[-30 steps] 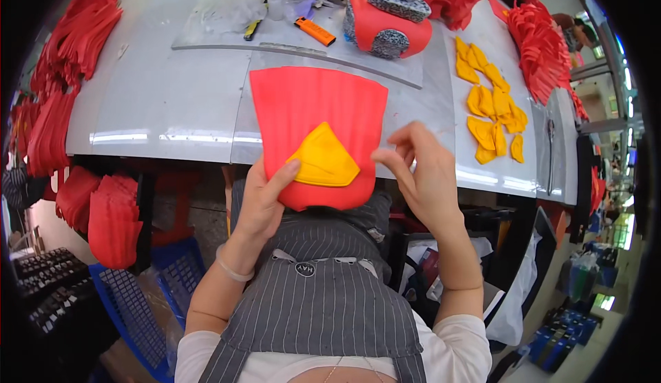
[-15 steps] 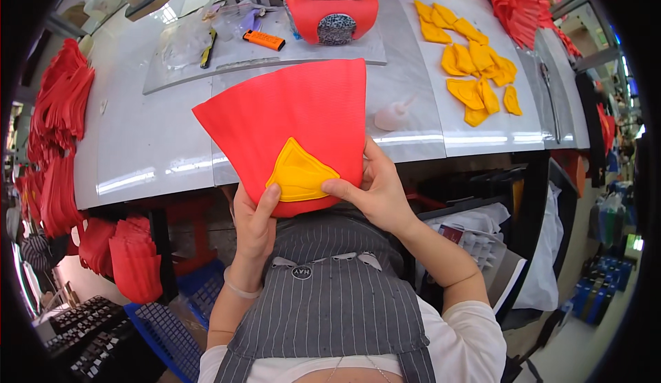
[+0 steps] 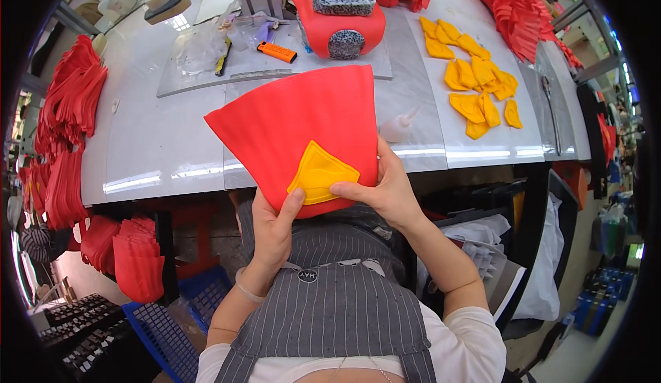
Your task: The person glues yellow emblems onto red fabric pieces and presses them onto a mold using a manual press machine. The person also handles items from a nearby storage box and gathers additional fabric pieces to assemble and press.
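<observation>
Both my hands hold a red fan-shaped sheet in front of me, its wide edge away from me. On its near, narrow part lies a yellow beak-shaped patch with a stitched rim. My left hand grips the sheet's lower left edge, thumb on the patch's left corner. Gripping the right edge, my right hand presses its thumb onto the patch's right side. The fingers behind the sheet are mostly hidden. Beyond the sheet stands a speckled grey press form with a red piece wrapped round it.
Several yellow patches lie on the white table to the right, near a small squeeze bottle. An orange lighter and a cutter knife lie on a board. Red sheets are heaped at left and far right.
The red sheet and both hands have shifted slightly right in the picture. The patch appears a little more turned, with both thumbs still on it. The table's things also shift slightly with the view.
</observation>
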The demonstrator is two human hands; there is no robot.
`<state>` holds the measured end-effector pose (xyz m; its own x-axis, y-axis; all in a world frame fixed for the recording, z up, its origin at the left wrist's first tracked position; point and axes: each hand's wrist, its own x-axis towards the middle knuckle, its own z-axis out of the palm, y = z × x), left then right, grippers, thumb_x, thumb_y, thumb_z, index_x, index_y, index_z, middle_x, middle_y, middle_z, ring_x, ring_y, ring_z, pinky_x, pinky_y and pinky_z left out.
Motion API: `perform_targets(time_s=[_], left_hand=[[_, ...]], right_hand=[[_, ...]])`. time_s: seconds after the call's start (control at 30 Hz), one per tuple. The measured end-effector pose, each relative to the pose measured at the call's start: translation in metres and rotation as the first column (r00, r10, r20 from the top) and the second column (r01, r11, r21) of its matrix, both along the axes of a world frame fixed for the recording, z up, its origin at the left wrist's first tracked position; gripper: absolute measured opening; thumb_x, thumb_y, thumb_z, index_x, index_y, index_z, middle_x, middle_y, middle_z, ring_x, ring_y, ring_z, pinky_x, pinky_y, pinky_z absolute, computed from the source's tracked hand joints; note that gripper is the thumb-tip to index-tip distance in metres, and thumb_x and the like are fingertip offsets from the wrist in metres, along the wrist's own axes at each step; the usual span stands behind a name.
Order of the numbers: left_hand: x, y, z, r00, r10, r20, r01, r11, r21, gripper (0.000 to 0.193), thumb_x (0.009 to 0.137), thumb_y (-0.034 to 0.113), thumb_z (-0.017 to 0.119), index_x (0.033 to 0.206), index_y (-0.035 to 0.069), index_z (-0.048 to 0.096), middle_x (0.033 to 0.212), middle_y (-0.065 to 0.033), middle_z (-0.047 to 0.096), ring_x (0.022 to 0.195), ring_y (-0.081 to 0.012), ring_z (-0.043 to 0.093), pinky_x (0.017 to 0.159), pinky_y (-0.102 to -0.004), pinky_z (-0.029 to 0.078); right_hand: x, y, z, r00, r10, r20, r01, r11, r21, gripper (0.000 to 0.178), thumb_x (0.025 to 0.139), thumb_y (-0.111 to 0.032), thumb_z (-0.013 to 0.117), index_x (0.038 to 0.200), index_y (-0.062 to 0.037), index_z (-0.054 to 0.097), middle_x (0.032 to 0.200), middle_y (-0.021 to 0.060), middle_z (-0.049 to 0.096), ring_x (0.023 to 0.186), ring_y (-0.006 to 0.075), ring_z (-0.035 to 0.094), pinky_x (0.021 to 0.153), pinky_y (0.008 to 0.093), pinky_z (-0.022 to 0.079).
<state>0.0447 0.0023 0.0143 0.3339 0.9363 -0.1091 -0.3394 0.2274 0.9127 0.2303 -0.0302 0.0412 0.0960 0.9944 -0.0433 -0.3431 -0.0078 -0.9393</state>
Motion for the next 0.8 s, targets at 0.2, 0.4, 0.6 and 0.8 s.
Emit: perform_targets(time_s=[0.2, 0.4, 0.6, 0.8], left_hand=[[-0.022, 0.011, 0.010, 0.977, -0.170, 0.129, 0.175, 0.984, -0.023, 0.049, 0.087, 0.007, 0.065, 0.130, -0.001, 0.044, 0.127, -0.0130, 0.055, 0.116, -0.0184, 0.055, 0.102, -0.0328, 0.041], [-0.038, 0.018, 0.039, 0.957, -0.100, 0.271, 0.144, 0.979, -0.145, 0.059, 0.085, 0.009, 0.064, 0.137, -0.001, 0.038, 0.133, -0.0134, 0.052, 0.123, -0.0240, 0.050, 0.106, -0.0378, 0.038], [-0.050, 0.026, 0.044, 0.896, -0.014, 0.444, 0.140, 0.958, -0.252, 0.062, 0.086, 0.011, 0.063, 0.140, 0.000, 0.035, 0.135, -0.0144, 0.050, 0.127, -0.0283, 0.048, 0.109, -0.0422, 0.036], [-0.069, 0.046, 0.060, 0.915, 0.007, 0.405, 0.099, 0.966, -0.239, 0.063, 0.084, 0.009, 0.065, 0.139, 0.000, 0.035, 0.135, -0.0131, 0.050, 0.126, -0.0274, 0.048, 0.109, -0.0412, 0.035]], right_hand=[[-0.016, -0.003, 0.012, 0.999, 0.023, -0.048, -0.024, 1.000, -0.007, 0.075, 0.075, -0.001, 0.077, 0.137, 0.0004, 0.035, 0.129, 0.0096, 0.052, 0.119, 0.0171, 0.052, 0.101, 0.0328, 0.043], [-0.001, 0.018, 0.075, 0.808, 0.070, 0.585, -0.119, 0.992, 0.046, 0.061, 0.082, -0.010, 0.073, 0.131, 0.0008, 0.039, 0.116, 0.0120, 0.059, 0.104, 0.0175, 0.060, 0.091, 0.0306, 0.046], [0.074, 0.117, 0.136, 0.532, -0.678, 0.507, 0.228, 0.691, 0.686, 0.031, 0.099, -0.026, 0.052, 0.115, -0.0011, 0.041, 0.109, 0.0148, 0.063, 0.095, 0.0191, 0.064, 0.085, 0.0285, 0.047], [0.047, 0.180, 0.248, 0.568, -0.796, 0.210, -0.017, 0.243, 0.970, 0.040, 0.103, -0.038, 0.029, 0.109, -0.0019, 0.044, 0.111, 0.0160, 0.062, 0.102, 0.0234, 0.061, 0.092, 0.0345, 0.044]])
